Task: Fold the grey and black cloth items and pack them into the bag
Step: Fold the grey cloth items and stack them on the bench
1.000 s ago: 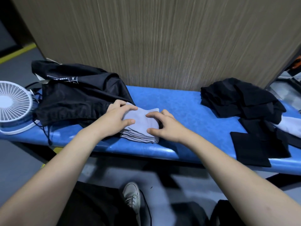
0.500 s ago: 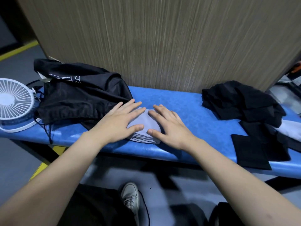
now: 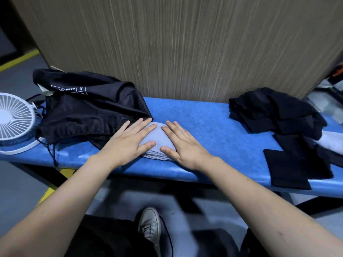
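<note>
A small stack of folded grey cloths lies near the front edge of the blue bench. My left hand and my right hand both press flat on it, fingers straight, covering most of the stack. A black drawstring bag lies crumpled just left of the stack, touching it. At the right end sits a heap of black cloths, with a flat folded black cloth in front of it and a bit of grey cloth at the edge of view.
A white desk fan lies on the bench's left end. A wood-grain panel stands right behind the bench. My shoe and grey floor show below the bench's front edge.
My hands went from curled fingers on the grey stack's sides to lying flat on top of it, pressing it down. The view shifted slightly.
</note>
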The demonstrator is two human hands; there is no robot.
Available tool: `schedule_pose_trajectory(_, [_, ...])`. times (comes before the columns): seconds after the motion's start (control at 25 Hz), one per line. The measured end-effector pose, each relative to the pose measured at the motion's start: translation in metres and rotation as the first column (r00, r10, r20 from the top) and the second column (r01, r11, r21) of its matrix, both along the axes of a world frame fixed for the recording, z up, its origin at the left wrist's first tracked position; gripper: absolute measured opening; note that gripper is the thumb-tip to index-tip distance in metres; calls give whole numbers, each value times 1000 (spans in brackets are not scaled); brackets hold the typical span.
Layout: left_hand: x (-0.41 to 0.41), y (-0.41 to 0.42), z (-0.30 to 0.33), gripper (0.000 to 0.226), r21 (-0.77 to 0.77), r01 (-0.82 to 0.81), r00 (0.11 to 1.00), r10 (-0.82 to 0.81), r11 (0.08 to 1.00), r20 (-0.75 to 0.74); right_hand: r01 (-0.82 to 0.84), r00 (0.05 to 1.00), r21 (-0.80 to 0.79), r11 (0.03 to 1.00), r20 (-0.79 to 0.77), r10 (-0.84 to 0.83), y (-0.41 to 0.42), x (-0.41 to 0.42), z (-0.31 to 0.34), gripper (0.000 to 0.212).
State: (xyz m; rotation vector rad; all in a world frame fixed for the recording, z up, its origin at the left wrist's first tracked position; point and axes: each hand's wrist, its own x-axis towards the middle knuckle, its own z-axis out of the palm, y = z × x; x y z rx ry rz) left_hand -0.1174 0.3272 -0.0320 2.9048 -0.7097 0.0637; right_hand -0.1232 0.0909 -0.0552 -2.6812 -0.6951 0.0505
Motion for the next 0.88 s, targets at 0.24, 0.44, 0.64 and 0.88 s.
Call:
schedule_pose_trajectory(0.24, [1,-9,13,80,-87,11,999,-14,996,-30,0,1000,28,1000,-19,0,-10,0,11,75])
schedule_pose_trajectory(0.44, [4,-34,29,74,-139,67,995,-56,988,83,21,997,19,1000,69,-23,-31,-10,22,73])
schedule_pose_trajectory(0.64, [7,-74,38,67,-194,142,982,-114,971,150,98,983,39,994,149,-103,-70,-24,35,74])
schedule_pose_trajectory(0.88, [7,-131,41,61,-195,242,964,-213,950,161,197,959,40,980,201,-201,-128,-45,46,66])
